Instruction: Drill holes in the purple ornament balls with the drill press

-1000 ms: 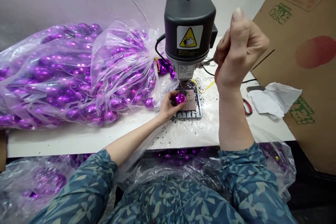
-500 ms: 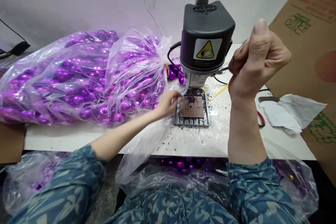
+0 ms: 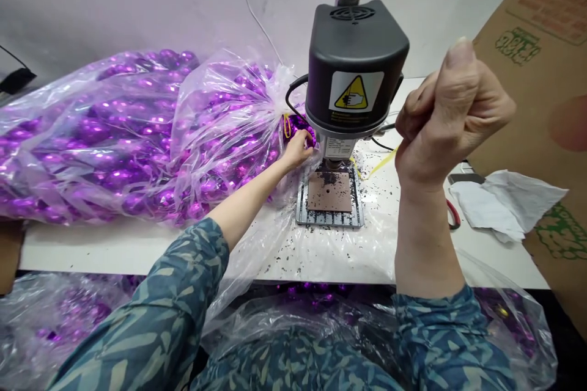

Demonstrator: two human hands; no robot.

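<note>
My left hand (image 3: 298, 149) is at the mouth of a clear plastic bag (image 3: 197, 116), its bent fingers on a shiny purple ball (image 3: 312, 133). The fingertips are partly hidden among the balls. To the right of a black drill press (image 3: 355, 67), my right hand (image 3: 452, 113) is raised in a closed fist, thumb on top. Whatever it grips, if anything, is hidden behind the fingers. Under the drill head, a brown board (image 3: 329, 192) with a small dark hole lies on the slotted metal base (image 3: 330, 219). Dark shavings cover part of both.
Purple balls fill the large bag on the left. White paper (image 3: 490, 208) and a red-handled tool (image 3: 453, 215) lie at right. A large cardboard box (image 3: 541, 134) stands beyond them. More clear plastic (image 3: 293, 311) with purple balls hangs below the white table's (image 3: 114, 250) front edge.
My left hand has moved from beside the board up and away to the purple balls at the bag's mouth. My right fist stays raised. The view has shifted slightly.
</note>
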